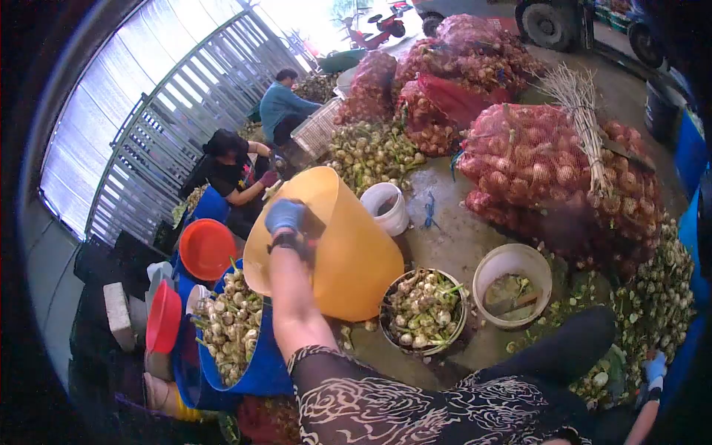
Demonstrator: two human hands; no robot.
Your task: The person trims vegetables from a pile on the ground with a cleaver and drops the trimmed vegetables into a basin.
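My left hand (pixel 285 216), in a blue glove, is over the mouth of a tilted yellow tub (pixel 356 256). Its fingers look curled, but whatever they grip is hidden from me. A dark band circles that wrist. At the far lower right, my right hand (pixel 654 368), in a blue and white glove, is beside a heap of garlic-like bulbs (pixel 656 289); its fingers are too small to make out. Left of the tub, a blue bin (pixel 271 363) holds green-stemmed bulbs (pixel 233 326). A round pot of similar bulbs (pixel 424 308) stands right of the tub.
White buckets (pixel 549 278) (pixel 397 215) stand on the floor. Red net sacks of bulbs (pixel 534 152) are piled behind, with a bundle of dry stalks (pixel 589 126) on top. Two people (pixel 230 167) (pixel 282 111) sit by the slatted fence (pixel 185 111). Red basins (pixel 206 250) are at left.
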